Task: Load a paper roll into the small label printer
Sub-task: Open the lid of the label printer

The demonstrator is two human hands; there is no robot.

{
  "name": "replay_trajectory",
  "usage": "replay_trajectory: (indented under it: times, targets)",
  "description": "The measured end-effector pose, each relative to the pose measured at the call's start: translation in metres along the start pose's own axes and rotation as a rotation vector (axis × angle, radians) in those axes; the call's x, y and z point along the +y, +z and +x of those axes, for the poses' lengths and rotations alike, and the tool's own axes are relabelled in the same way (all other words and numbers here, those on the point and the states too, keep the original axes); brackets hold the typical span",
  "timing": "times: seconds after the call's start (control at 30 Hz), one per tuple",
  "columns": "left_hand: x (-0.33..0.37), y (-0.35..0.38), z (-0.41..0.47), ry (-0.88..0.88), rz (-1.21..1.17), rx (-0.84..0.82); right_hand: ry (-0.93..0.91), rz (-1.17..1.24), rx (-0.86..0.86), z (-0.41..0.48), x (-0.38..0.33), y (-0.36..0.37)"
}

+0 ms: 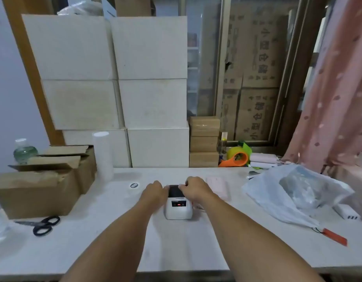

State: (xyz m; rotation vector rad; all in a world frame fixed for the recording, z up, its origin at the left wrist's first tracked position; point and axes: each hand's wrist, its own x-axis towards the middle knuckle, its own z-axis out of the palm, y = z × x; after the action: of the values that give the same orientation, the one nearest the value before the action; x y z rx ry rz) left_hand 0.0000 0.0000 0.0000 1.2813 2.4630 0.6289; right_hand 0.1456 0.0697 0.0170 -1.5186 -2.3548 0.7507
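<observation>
While both arms reach forward over the pale table, the containers sit off to the sides. At nine o'clock from the printer stands an open cardboard box, flaps raised; what is inside it cannot be seen. Behind it, at about ten o'clock, a clear water bottle shows over the flaps. At three o'clock a thin white plastic bag lies slumped on the table, with a greyish bundle inside that is too blurred to name. A black pair of scissors lies at eight o'clock, just in front of the box, and an orange tape dispenser rests at one o'clock near the back edge.

The small white printer sits at the table's middle, its dark lid at the far end. The left hand is curled against the printer's left side at the lid. The right hand is bent over the lid's right corner, fingertips pinching its edge. Both hands are partly closed on the printer. Whether the lid is lifted cannot be told, and no paper roll can be made out.
</observation>
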Motion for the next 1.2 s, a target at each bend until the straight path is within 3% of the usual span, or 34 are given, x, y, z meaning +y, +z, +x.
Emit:
replay_trajectory:
  times: [0.4,0.57,0.83,1.2]
  targets:
    - [0.001,0.008,-0.005,-0.042,-0.285,-0.090,0.228,0.394,-0.073,0.008,0.021,0.001]
    - [-0.005,0.009,-0.005,-0.024,-0.313,-0.115,0.314,0.411,-0.152,-0.003,0.034,-0.004]
    - [-0.019,0.009,-0.009,0.035,-0.473,-0.254,0.228,0.517,-0.163,-0.006,0.048,-0.002]
    - [-0.021,0.016,-0.012,0.075,-0.459,-0.155,0.182,0.546,-0.133,-0.012,0.050,0.002]
